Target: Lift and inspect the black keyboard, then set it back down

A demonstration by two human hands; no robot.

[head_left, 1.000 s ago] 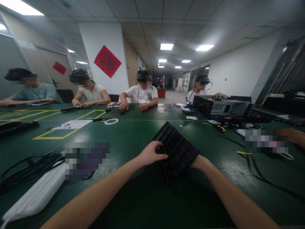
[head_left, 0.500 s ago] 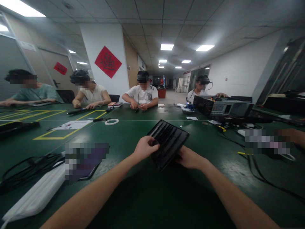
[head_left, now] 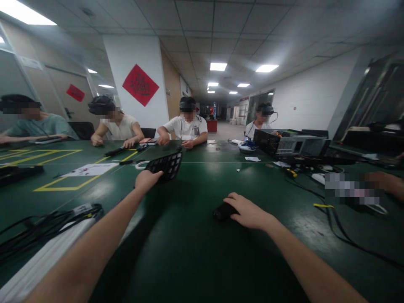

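At the near left, a long white plastic block (head_left: 47,261) lies on the dark green tabletop (head_left: 189,252), partly behind your left forearm, with a tangle of thin black cables (head_left: 28,235) beside it. Farther back on the left, a white printed paper sheet (head_left: 91,169) lies partly within an outline of yellow tape (head_left: 63,188). Your left hand (head_left: 147,181) grips the near left edge of a flat black tray with rows of compartments (head_left: 167,166), thumb on its face; the tray is tilted above the table, left of centre, and partly hides a white ring (head_left: 140,165). Right of centre, your right hand (head_left: 249,212) has its fingers and thumb closed around a small rounded black object (head_left: 223,211), low at the tabletop and well apart from the tray. Beyond it, at the far right, stands an open black and grey metal computer case (head_left: 268,143). At the right edge, another person's hand (head_left: 383,183) is near a blurred patch whose contents you cannot make out.
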